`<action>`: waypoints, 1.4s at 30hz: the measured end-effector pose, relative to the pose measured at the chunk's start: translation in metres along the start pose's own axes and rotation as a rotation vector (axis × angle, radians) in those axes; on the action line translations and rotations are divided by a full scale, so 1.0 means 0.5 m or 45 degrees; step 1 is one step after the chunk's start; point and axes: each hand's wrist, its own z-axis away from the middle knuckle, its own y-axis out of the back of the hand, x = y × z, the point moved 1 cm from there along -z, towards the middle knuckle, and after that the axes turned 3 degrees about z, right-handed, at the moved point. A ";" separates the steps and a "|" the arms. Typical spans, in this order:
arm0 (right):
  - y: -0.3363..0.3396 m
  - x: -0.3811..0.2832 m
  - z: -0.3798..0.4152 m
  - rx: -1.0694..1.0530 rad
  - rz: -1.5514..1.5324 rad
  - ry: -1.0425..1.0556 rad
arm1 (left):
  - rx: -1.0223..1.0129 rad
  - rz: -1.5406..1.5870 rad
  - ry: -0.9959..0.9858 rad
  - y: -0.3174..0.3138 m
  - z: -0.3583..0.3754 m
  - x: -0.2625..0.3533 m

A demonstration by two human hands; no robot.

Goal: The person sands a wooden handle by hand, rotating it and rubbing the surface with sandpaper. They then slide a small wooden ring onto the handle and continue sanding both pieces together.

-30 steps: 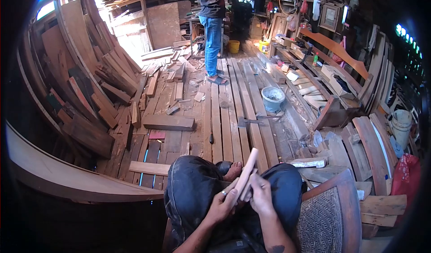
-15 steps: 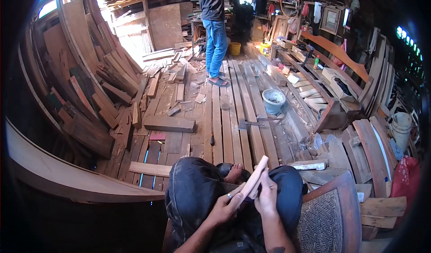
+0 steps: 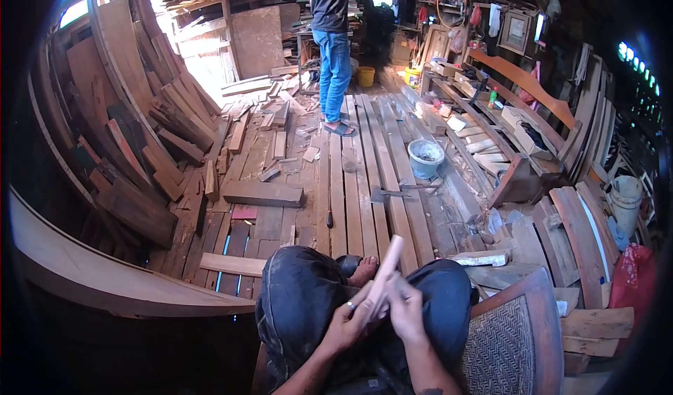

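A slim, pale strip of wood [image 3: 387,263] stands tilted above my lap, its upper end pointing away from me. My left hand [image 3: 349,323] is closed round its lower part, with a ring on one finger. Against the strip's right side, my right hand [image 3: 407,309] is closed, its fingers curled and slightly blurred. Whatever lies between those fingers and the wood is hidden. Both hands are between my bent knees, over dark trousers [image 3: 298,290].
A woven-seat chair [image 3: 501,346] is at my right. Long planks [image 3: 355,199] cover the floor ahead, with a hammer-like tool [image 3: 387,194] and a grey bucket [image 3: 425,158]. A person in jeans [image 3: 334,65] stands farther off. Boards [image 3: 133,185] lean at the left.
The wood strip has shifted left and stands more upright. My right hand has moved slightly left and down along it, while my left hand keeps its hold.
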 end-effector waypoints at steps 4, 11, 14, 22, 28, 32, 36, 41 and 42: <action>0.014 0.039 -0.019 0.134 -0.123 0.048 | -0.075 -0.052 0.053 0.011 -0.003 -0.013; -0.003 0.022 0.001 -0.075 0.012 0.094 | 0.031 0.089 0.029 0.007 0.003 0.002; 0.016 0.042 -0.014 0.121 -0.005 0.163 | -0.067 0.028 0.025 0.001 0.004 0.015; 0.003 0.024 0.001 -0.074 0.240 0.198 | 0.011 0.104 0.029 0.005 0.002 0.012; 0.010 0.012 -0.032 0.259 -0.293 0.031 | -0.175 -0.118 0.113 0.019 0.012 0.000; -0.008 0.019 -0.001 -0.065 0.126 0.163 | 0.027 0.072 -0.045 0.008 -0.002 0.004; -0.012 -0.041 -0.032 0.392 -0.569 -0.043 | -0.135 -0.135 0.140 0.015 0.009 0.010; 0.003 0.036 -0.003 -0.156 0.133 0.131 | -0.009 0.045 0.017 0.002 -0.002 0.014; 0.006 0.029 -0.004 -0.012 -0.067 0.068 | 0.003 0.085 0.008 0.002 -0.002 0.017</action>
